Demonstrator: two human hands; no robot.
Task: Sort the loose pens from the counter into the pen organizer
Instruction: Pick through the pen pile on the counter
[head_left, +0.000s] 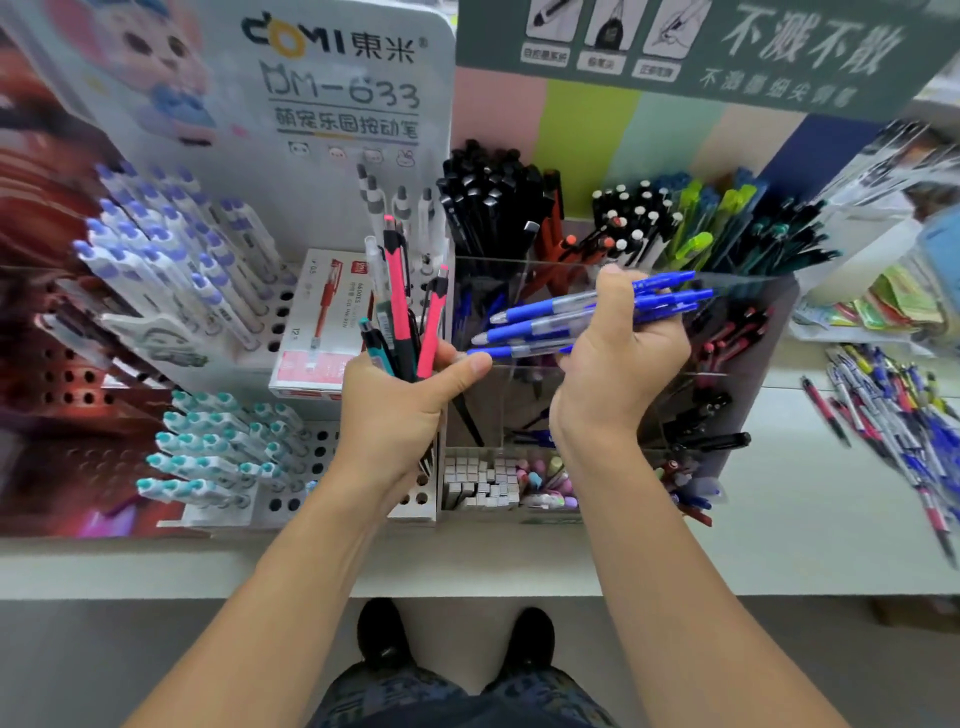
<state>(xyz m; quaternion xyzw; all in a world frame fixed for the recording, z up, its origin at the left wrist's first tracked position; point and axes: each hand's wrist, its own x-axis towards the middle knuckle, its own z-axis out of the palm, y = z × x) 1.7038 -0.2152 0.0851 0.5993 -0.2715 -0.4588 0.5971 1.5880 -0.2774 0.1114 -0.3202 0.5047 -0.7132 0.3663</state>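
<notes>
1. Left hand (400, 400), fingers curled round a mixed bunch of pink and dark pens (402, 322); long axes near upright, tops toward the display, apparently kept aside as unsorted stock.
2. Right hand (621, 358), fingers clamped on the blue pens (540, 325); axes near horizontal, tips left, gathered by colour above the clear pen organizer (748, 364).
3. Loose pens (893, 410) lie on the counter (779, 545), far right.

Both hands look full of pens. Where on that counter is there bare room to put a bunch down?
The white counter is bare between the clear pen organizer and the loose pen pile at right, and along its front edge. Behind the left hand and right hand, displays crowd it.
</notes>
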